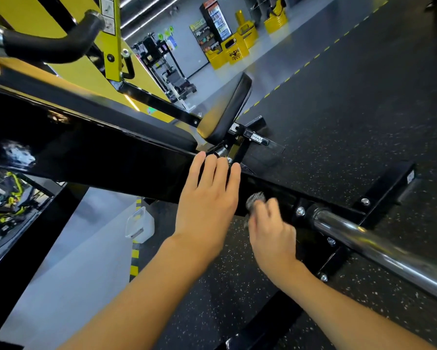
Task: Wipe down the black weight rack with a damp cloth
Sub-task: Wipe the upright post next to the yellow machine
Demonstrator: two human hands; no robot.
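Observation:
The black weight rack's glossy beam (91,152) runs slantwise from the left edge to the middle. My left hand (207,198) rests flat on the beam's lower end, fingers straight and together. Just to its right, my right hand (270,233) curls round a small grey wad, apparently the cloth (255,199), and holds it against the beam's side near a bolt (300,211). The cloth is blurred and mostly hidden by my fingers.
A chrome bar (379,246) juts from the beam toward the lower right. A black seat pad (227,109) stands behind my left hand. A yellow frame with a black foam handle (50,44) rises upper left. A white plastic container (140,224) sits on the floor below the beam.

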